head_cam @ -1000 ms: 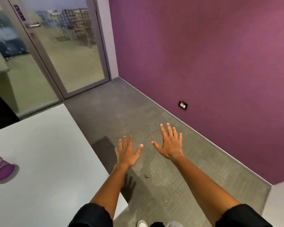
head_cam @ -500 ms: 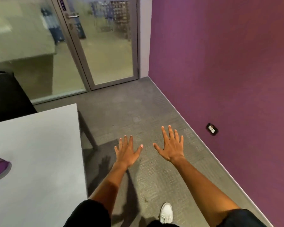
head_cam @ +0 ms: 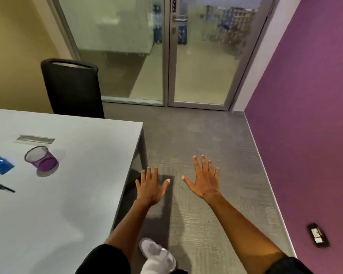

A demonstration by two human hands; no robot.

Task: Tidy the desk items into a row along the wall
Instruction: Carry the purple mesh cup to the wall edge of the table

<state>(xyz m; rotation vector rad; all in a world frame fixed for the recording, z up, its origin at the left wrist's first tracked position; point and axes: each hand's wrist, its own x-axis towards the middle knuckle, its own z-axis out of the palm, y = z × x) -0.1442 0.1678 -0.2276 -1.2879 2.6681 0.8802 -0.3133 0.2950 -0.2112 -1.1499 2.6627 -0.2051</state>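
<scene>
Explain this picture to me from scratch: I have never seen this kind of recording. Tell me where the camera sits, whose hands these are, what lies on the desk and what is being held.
There is no machine here. The one picture comes from a wide-angle camera worn on a person's head, looking forward and down, so the two bare arms reaching into view belong to the wearer. The left hand and the right hand are spread flat, fingers open, over the grey carpet just beside the desk corner. Neither holds anything.

On the white desk at the left stand a purple mesh cup, a grey strip behind it, a blue object near the picture's edge and a dark pen partly cut off. A black chair stands behind the desk, with a glass door and a purple wall beyond.
</scene>
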